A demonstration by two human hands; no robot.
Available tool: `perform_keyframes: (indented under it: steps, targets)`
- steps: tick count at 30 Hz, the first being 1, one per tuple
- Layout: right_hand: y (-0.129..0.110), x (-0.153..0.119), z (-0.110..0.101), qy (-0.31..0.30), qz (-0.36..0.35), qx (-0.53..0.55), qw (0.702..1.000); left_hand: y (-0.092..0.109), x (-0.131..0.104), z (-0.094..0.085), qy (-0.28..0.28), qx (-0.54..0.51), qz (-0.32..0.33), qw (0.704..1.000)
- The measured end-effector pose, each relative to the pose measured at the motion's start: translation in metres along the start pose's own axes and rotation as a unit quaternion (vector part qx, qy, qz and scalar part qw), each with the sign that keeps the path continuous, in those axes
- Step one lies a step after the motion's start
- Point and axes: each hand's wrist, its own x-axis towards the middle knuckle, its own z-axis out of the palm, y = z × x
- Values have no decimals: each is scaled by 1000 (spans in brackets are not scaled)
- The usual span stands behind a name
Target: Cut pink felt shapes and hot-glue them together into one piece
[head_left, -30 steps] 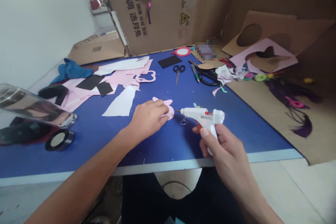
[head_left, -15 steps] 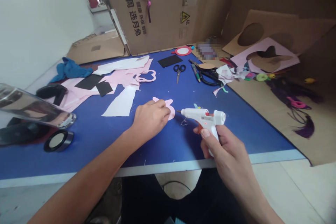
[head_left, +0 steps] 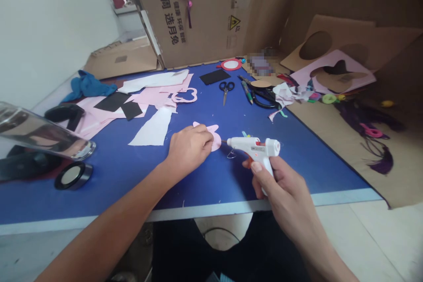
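Observation:
My left hand [head_left: 191, 147] is closed, its curled fingers on a pink petal-shaped cutout [head_left: 216, 140] lying on the blue tabletop. Part of the cutout is hidden beneath those fingers. In my right hand [head_left: 284, 178] is a white hot glue gun [head_left: 253, 144], gripped by its handle around the orange trigger. Its nozzle points left, and the tip is at the cutout's right edge; whether it touches cannot be made out. A thin strand of glue hangs under the nozzle.
Scissors [head_left: 226, 92], a black card [head_left: 214, 76] and pliers [head_left: 264, 99] lie farther back. Pink and white scraps [head_left: 152, 125] are at left, near a clear cylinder [head_left: 46, 132] and a round black-rimmed lid [head_left: 73, 176]. Cardboard [head_left: 205, 44] stands behind; tassels [head_left: 380, 158] lie at right.
The glue gun has shifted slightly left, bringing its nozzle closer to the cutout's edge. My left hand stays on the cutout, and the view has moved a little.

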Motion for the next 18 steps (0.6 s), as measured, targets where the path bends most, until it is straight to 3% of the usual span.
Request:
perform_keyframes:
  steps: [10,18]
  targets:
    - [-3,4,1,-26,11,-14,999,-6,0,1,24,-86,-31,995]
    - [-14,11,2,-47,-35,-40,998,-11,1,1,31,-143,-53,988]
